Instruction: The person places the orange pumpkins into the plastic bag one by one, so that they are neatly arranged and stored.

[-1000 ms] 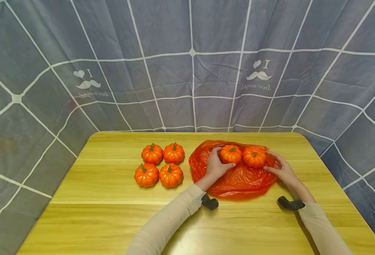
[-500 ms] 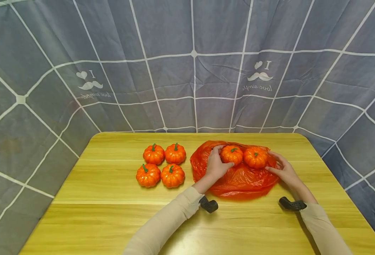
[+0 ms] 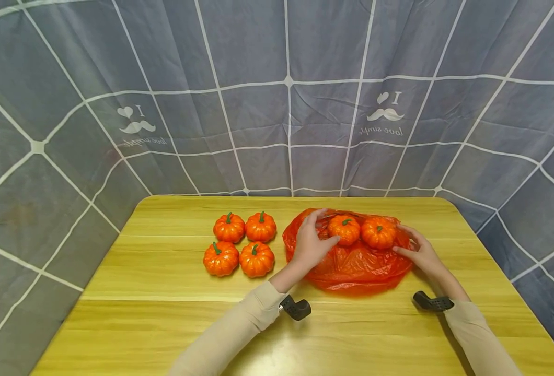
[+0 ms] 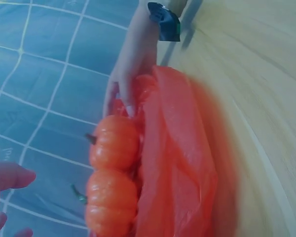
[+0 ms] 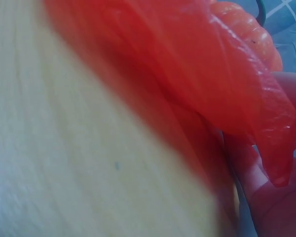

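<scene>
The left hand (image 3: 311, 244) is hovering, spread and empty, beside two pumpkins (image 3: 344, 231) sitting amid a red bag (image 3: 357, 271) on the desk (image 3: 154, 324) — the right hand (image 3: 420, 253) is touching the bag's edge, grip unclear.

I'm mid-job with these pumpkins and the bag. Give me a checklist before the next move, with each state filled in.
1. Left hand clear of the two round, ribbed orange pumpkins with green stems: ok, the left wrist view shows a gap.
2. Both those pumpkins upright: ok, stems on top.
3. Both inside the red translucent plastic bag, not merely on it: cannot tell.
4. Right hand gripping the bag: cannot tell; it is at the bag's right edge.
5. Bag smooth: not ok, its plastic is crumpled.
6. Four more ribbed orange pumpkins clear of the bag: ok, grouped to its left on the yellowish wooden table.
</scene>
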A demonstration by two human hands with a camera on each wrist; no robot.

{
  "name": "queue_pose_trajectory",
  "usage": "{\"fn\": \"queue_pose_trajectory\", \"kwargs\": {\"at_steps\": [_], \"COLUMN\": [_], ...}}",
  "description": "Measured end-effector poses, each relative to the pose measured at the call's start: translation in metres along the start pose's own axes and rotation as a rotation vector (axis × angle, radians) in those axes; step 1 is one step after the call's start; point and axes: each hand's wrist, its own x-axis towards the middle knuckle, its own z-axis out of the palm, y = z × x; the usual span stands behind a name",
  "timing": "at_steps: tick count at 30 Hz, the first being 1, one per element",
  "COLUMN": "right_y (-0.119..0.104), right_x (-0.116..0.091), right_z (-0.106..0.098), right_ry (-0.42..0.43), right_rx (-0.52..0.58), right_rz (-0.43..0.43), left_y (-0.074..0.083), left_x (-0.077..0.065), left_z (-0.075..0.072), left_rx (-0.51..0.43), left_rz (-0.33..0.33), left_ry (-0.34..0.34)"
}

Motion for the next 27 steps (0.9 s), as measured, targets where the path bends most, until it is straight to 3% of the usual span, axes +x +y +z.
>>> {"fn": "queue_pose_trajectory", "kwargs": {"at_steps": [9, 16, 27], "right_y": [0.001, 0.001, 0.004], "right_x": [-0.001, -0.003, 0.001], "right_z": [0.000, 0.000, 0.000], "right_ry": [-0.008, -0.006, -0.023], "right_rx": [0.015, 0.027, 0.063], "right_rz": [-0.010, -0.024, -0.052], "left_y": [0.000, -0.005, -0.017], "left_x": [-0.010, -0.015, -0.028], "left_z": [-0.033, -0.055, -0.102], "left_rx": [-0.058, -0.038, -0.009], "left_rz": [0.013, 0.012, 0.075], "left_ry": [0.011, 0.052, 0.144]}}
